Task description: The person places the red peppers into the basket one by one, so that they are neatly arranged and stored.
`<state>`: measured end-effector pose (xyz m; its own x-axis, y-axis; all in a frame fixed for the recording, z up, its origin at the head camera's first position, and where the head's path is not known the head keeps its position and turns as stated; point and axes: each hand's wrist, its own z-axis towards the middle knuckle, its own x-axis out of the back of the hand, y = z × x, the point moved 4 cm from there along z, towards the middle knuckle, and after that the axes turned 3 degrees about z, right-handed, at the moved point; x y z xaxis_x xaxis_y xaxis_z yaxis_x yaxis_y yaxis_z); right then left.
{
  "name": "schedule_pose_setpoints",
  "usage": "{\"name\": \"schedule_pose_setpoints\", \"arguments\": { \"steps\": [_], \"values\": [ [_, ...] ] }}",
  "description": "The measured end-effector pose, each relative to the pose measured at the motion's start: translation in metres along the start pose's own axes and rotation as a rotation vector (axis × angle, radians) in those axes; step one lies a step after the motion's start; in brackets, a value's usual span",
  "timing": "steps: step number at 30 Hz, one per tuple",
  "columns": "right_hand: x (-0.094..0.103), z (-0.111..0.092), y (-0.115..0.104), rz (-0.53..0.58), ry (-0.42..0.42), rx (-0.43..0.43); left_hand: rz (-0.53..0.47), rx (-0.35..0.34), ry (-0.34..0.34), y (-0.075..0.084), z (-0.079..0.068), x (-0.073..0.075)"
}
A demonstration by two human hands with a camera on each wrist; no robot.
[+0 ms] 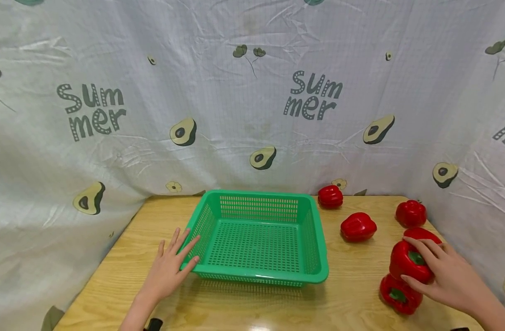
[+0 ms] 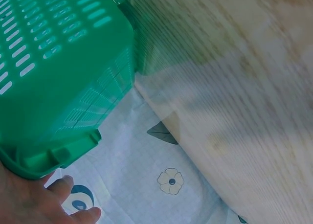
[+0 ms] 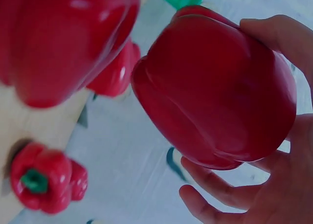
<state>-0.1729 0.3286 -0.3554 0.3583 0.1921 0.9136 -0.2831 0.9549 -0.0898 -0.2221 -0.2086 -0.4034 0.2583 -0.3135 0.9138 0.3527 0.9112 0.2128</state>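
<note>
My right hand [image 1: 453,276] grips a red bell pepper [image 1: 403,259] with a green stem, thumb on one side and fingers across the other. Seen from the right wrist, this pepper [image 3: 215,87] fills the space between thumb and fingers. Just below it in the head view lies another red pepper [image 1: 389,294], and behind it a third [image 1: 422,233], partly covered by the hand. On the other side, my left hand [image 1: 165,271] has its fingers spread at the left rim of a green plastic basket [image 1: 261,276]. No pepper shows inside the basket.
More red peppers lie right of the basket: one by its back corner [image 1: 330,196], one nearer [image 1: 358,226], one at the right edge [image 1: 411,214]. The wooden table [image 1: 128,248] meets a printed cloth [image 1: 219,101] behind and at both sides.
</note>
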Motion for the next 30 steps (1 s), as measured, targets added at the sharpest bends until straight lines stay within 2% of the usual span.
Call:
{"name": "schedule_pose_setpoints", "arguments": {
  "steps": [4, 8, 17, 30],
  "values": [
    [0.0, 0.009, -0.016, 0.037, 0.014, 0.07, -0.006, -0.001, -0.008, 0.0, 0.001, -0.001],
    [-0.003, 0.016, -0.029, 0.045, -0.013, 0.089, -0.003, -0.005, -0.013, 0.001, 0.002, -0.001],
    [-0.011, 0.035, -0.052, 0.044, 0.054, 0.182, 0.006, -0.005, -0.02, 0.0, 0.002, 0.001],
    [-0.024, 0.065, -0.081, 0.092, 0.073, 0.281, 0.001, -0.003, -0.034, -0.001, 0.002, 0.0]
  ]
}}
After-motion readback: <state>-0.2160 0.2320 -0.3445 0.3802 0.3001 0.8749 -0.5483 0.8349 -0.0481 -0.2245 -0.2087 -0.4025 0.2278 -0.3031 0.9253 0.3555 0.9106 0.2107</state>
